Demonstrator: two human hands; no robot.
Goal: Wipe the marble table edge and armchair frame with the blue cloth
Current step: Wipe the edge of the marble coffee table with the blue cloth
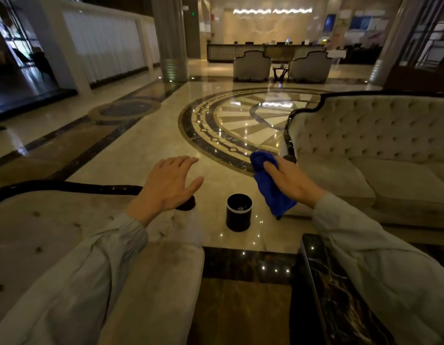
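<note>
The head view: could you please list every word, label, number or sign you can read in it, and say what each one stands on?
No text can be read anywhere.
Green exit-type sign over the far doorway: too small and blurred.
Posters behind the reception desk: blurred.
Blue cloth, black bin, marble table: no lettering visible.

Floor gap between armchair (66,245) and sofa (365,158): open | black bin (239,212) is stood mid-gap (only obstacle) | marble table (340,295) edge is flanked by clear floor on its left
</note>
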